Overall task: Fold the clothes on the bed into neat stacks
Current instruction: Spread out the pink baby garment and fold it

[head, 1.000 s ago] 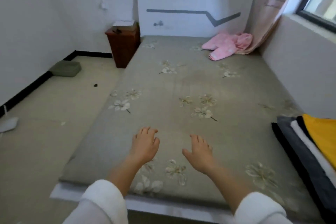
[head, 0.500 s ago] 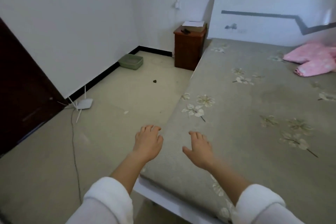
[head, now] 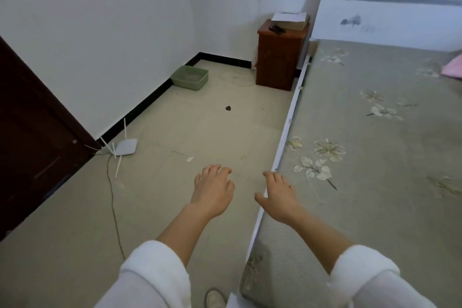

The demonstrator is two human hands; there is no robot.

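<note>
The bed (head: 375, 207) with its grey-green flowered cover fills the right half of the view. A sliver of pink clothing (head: 453, 69) shows at the right edge, far up the bed. My left hand (head: 212, 189) hovers over the floor beside the bed, fingers loosely curled, holding nothing. My right hand (head: 278, 195) is held palm down above the bed's left edge, fingers relaxed and spread, also holding nothing. The folded stack of clothes is out of view.
A brown bedside cabinet (head: 280, 55) with papers on top stands at the bed's head. A green tray (head: 191, 77) sits on the floor by the wall. A white router (head: 125, 147) with a cable lies near the dark door (head: 32, 137). A shoe (head: 215, 299) shows below.
The view has swung left, off the bed toward the floor and door. The folded stack has left the frame and the pink clothing is nearly gone. Both hands stay held out, holding nothing.
</note>
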